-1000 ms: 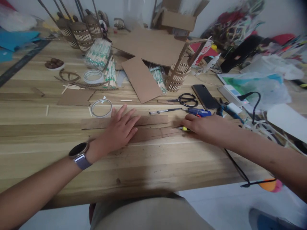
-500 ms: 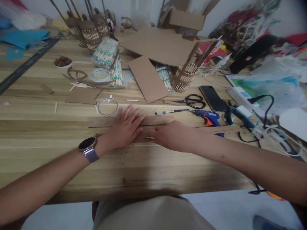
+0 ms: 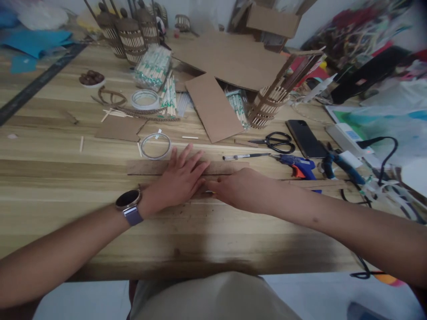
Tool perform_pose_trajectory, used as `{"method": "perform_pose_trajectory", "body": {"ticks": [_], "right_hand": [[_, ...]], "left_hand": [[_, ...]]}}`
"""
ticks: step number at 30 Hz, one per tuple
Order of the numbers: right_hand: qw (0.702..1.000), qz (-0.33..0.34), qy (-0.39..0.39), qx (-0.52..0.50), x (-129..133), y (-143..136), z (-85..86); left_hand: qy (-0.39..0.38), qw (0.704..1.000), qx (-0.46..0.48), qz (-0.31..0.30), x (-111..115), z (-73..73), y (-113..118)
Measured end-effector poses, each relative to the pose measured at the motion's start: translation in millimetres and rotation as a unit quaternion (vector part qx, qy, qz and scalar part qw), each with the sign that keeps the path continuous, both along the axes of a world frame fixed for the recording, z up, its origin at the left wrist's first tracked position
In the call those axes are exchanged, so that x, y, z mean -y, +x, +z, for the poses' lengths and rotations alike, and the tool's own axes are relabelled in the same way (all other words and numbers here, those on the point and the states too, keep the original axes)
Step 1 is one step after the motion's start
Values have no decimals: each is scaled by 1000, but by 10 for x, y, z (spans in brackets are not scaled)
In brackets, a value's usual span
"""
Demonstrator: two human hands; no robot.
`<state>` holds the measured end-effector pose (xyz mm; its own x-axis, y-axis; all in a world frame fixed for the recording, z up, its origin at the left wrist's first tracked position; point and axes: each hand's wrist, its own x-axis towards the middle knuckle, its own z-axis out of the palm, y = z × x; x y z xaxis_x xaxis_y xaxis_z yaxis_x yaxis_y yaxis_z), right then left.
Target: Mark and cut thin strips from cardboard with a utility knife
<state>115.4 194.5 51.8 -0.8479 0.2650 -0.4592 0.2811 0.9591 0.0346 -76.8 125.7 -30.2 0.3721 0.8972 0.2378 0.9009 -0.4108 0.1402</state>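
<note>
My left hand point(image 3: 180, 178), wearing a watch point(image 3: 128, 200) on its wrist, lies flat with fingers spread on a brown cardboard strip point(image 3: 147, 168). A second, darker strip point(image 3: 200, 194) lies just nearer to me, partly under both hands. My right hand point(image 3: 238, 189) is closed beside the left fingertips. It grips what looks like a utility knife point(image 3: 210, 192), of which only a small yellow bit and a thin tip show; the rest is hidden in the fist. The tip is at the nearer strip.
Beyond the hands lie a tape ring point(image 3: 155, 146), a pen point(image 3: 247, 156), scissors point(image 3: 278, 142), a blue glue gun point(image 3: 296, 164), a phone point(image 3: 305, 138) and pliers point(image 3: 343, 168). Further back are cardboard sheets point(image 3: 213, 106), packs of sticks point(image 3: 153, 66) and a stick-sided basket point(image 3: 267, 106).
The view has shifted slightly, so the table things sit a little further right. Both hands keep nearly the same place on the strips, the right fist slightly closer to the left fingers.
</note>
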Motion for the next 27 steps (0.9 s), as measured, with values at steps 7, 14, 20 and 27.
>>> {"method": "perform_pose_trajectory", "body": {"ticks": [7, 14, 20, 27], "right_hand": [[1000, 0, -1, 3, 11, -31, 30], [1000, 4, 10, 17, 26, -63, 18], [996, 2, 33, 84, 147, -248, 225], [991, -4, 45, 128, 230, -340, 326]], "left_hand": [[12, 1000, -4, -4, -1, -14, 0], [16, 1000, 8, -8, -1, -25, -9], [35, 999, 8, -15, 0, -56, -12], [33, 999, 13, -23, 6, -63, -36]]}}
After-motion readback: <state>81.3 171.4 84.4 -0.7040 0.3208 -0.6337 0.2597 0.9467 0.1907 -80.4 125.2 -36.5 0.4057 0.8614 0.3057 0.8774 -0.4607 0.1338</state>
